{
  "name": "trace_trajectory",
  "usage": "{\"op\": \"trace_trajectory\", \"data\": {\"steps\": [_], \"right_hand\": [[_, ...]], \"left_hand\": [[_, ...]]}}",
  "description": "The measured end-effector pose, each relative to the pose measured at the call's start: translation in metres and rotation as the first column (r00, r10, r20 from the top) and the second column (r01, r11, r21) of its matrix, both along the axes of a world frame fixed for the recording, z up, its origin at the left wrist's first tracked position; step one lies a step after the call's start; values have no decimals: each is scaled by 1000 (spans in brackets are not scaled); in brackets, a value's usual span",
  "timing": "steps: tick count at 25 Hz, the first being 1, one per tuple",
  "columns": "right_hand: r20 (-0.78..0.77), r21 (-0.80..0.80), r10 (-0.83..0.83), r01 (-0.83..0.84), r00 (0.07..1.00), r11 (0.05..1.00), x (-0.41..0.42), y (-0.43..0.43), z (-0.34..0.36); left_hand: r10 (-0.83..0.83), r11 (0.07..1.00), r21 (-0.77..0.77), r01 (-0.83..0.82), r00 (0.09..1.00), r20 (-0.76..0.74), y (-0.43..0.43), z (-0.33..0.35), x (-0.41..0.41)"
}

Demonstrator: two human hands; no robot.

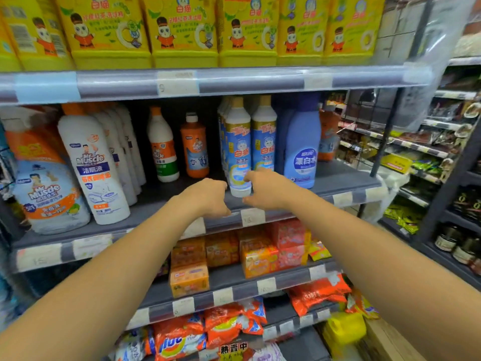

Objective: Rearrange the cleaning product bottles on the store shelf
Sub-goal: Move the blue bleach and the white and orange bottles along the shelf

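On the middle shelf (338,190) stands a white bottle with a blue label and gold cap (238,142), at the front of a row of the same kind. My right hand (263,190) closes around its base, fingers on the front and thumb below. My left hand (208,196) hovers just left of that base with fingers curled, holding nothing. A twin bottle (264,136) stands right beside it. Further left are an orange bottle (194,148), a white bottle with an orange cap (162,147) and a tall white Mr Muscle bottle (91,162).
A pale blue bottle (303,147) stands right of the twin bottle. Yellow detergent jugs (179,29) fill the shelf above. Orange soap boxes (190,278) and detergent bags (179,340) lie on the lower shelves. A big spray refill (45,194) sits at far left. Another aisle rack (442,152) runs on the right.
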State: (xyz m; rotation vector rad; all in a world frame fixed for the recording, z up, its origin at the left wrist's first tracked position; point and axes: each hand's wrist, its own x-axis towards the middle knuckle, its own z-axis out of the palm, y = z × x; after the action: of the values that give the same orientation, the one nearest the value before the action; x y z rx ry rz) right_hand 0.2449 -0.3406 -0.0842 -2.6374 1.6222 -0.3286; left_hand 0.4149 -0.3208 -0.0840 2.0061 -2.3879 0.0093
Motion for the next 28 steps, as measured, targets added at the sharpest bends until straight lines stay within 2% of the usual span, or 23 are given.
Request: {"op": "trace_trajectory", "data": {"steps": [6, 14, 21, 28], "right_hand": [[-100, 54, -110, 116, 989, 992, -132, 24, 2], [-175, 97, -143, 162, 974, 982, -264, 42, 5], [-157, 60, -165, 176, 974, 982, -301, 12, 4], [-160, 45, -135, 144, 978, 989, -302, -64, -2]], "left_hand": [[-68, 997, 22, 68, 998, -9, 20, -4, -116], [-135, 988, 77, 134, 991, 17, 34, -12, -243], [-113, 994, 17, 112, 994, 3, 10, -3, -289], [-69, 997, -23, 69, 997, -23, -61, -4, -311]]}}
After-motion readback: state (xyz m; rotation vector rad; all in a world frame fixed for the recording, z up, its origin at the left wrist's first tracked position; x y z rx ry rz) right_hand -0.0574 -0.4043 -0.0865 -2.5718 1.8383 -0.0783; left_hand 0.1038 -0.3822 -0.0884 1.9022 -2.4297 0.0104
